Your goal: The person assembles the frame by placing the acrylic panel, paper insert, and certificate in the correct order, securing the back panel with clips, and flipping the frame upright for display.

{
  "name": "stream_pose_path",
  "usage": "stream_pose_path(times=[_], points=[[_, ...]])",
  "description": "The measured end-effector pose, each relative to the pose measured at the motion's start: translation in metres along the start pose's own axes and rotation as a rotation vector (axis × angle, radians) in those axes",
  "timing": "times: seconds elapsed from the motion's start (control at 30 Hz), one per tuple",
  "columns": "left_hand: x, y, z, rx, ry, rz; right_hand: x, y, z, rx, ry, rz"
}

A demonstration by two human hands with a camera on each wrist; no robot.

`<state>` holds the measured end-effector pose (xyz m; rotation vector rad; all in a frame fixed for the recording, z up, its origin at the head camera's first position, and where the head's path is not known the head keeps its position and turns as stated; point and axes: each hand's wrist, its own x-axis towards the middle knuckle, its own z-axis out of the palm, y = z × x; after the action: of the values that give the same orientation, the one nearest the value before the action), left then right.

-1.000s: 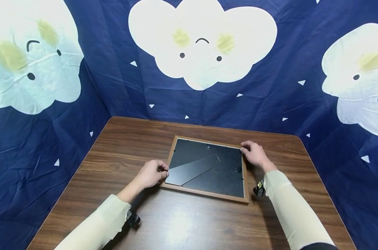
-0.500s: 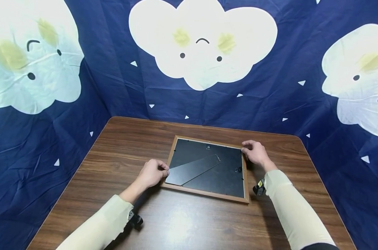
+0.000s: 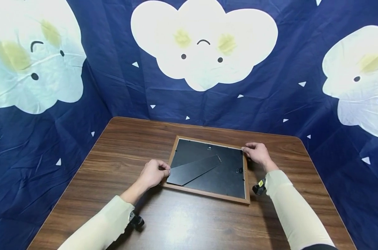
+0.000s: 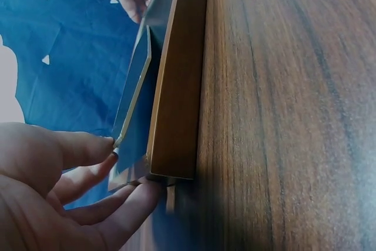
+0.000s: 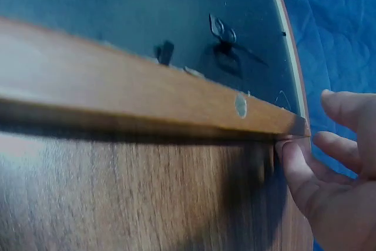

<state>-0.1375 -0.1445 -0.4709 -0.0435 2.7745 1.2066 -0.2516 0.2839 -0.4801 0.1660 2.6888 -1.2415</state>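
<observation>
A wooden picture frame (image 3: pixel 207 196) lies face down, its black backing board (image 3: pixel 220 182) upward. Across the backing slants a dark easel stand (image 3: pixel 192 171), hinged near the middle. My left hand (image 3: pixel 151 173) pinches the stand's free end between thumb and finger at the frame's near left corner. In the left wrist view that end of the stand (image 4: pixel 136 89) tilts up off the backing, while lower fingers touch the frame's corner. At the far right corner is my right hand (image 3: pixel 257 152); in the right wrist view one fingertip (image 5: pixel 286 148) rests against the frame's side, others loosely spread.
The frame lies on a brown wood-grain table (image 3: pixel 120 146) with rounded far corners. Dark blue cloth (image 3: pixel 114 69) printed with white clouds hangs behind and along both sides. Small metal hangers (image 3: pixel 240 170) sit on the backing near its edges.
The easel stand's free end is slightly more raised in the left hand's pinch. The right hand has shifted a little to the right. The head view has moved slightly.
</observation>
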Motion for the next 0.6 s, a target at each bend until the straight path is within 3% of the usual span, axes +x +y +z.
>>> stream_pose_path(times=[0.2, 0.6], points=[[0.0005, -0.0011, 0.0015, -0.012, 0.002, 0.009, -0.0023, -0.0064, 0.0007, 0.050, -0.012, 0.002], [0.0002, -0.0058, 0.0004, -0.022, 0.003, 0.036, -0.0064, -0.0055, -0.0084, 0.257, -0.044, 0.057]])
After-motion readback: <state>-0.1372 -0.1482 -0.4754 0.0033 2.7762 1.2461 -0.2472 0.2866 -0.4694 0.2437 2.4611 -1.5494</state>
